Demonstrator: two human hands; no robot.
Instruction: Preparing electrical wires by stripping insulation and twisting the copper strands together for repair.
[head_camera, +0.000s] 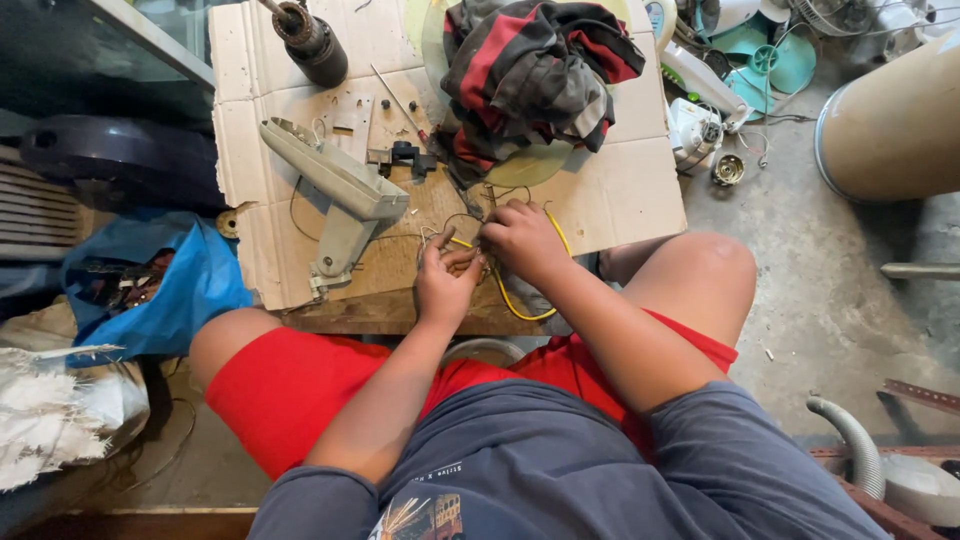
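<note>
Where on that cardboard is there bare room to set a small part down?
Bare cardboard lies right of the striped cloth, out to the far edge, and a strip at the left edge beside the grey housing. It is crowded around both hands, left hand and right hand, with the yellow wire, and near the screwdriver.

A thin yellow wire (512, 300) lies at the near edge of the cardboard sheet (620, 190), close to the middle of that edge. It runs out from between the left hand (447, 277) and the right hand (522, 240), arcs over the back of the right hand, then drops in a slack loop past the sheet's near edge. Thinner pale wires (430, 238) bunch with it at the fingertips, tangled and too fine to tell apart.
</note>
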